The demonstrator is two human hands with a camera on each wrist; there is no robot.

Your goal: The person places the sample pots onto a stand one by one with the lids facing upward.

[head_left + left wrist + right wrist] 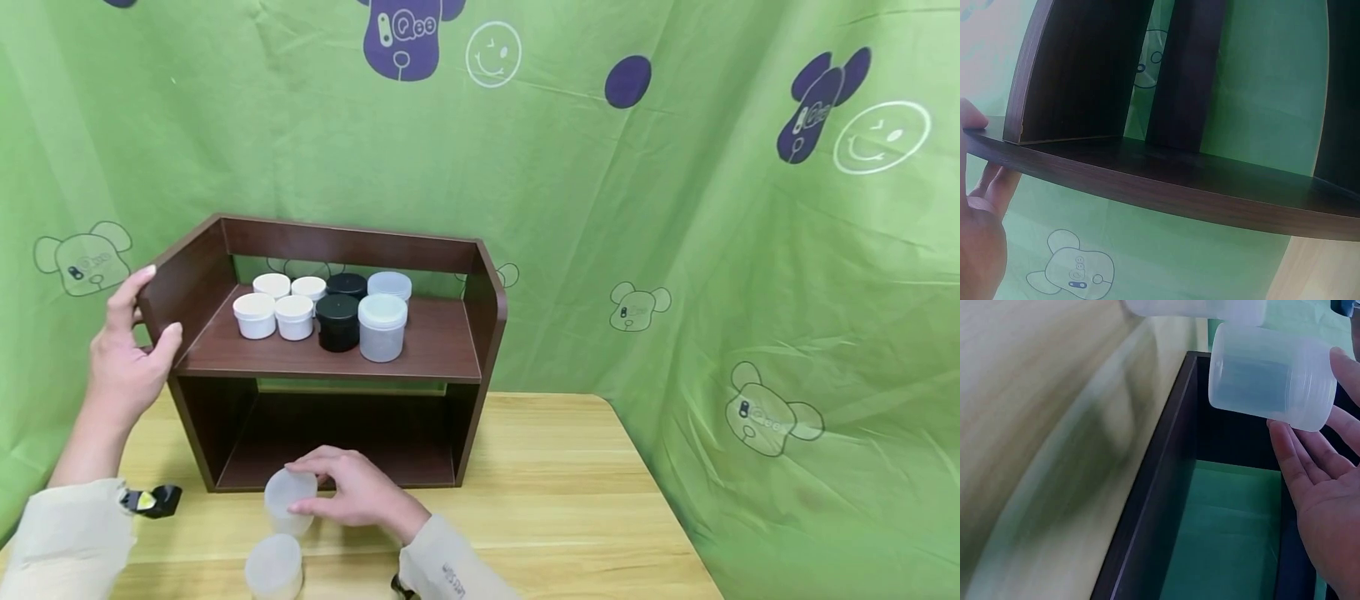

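left hand (pixel 131 350) grips the left side panel of the dark wooden shelf unit (pixel 442 342), left of centre in the frame, thumb on the front edge and fingers curled behind. right hand (pixel 356 492), at lower centre, wraps its fingers round a translucent lidded jar (pixel 288 498) on the wooden table (pixel 570 500); a second translucent jar (pixel 273 567) stands just below it. six jars occupy the upper shelf. judgement: keep the unit braced, hold the jar upright, and clear the shelf's front edge.
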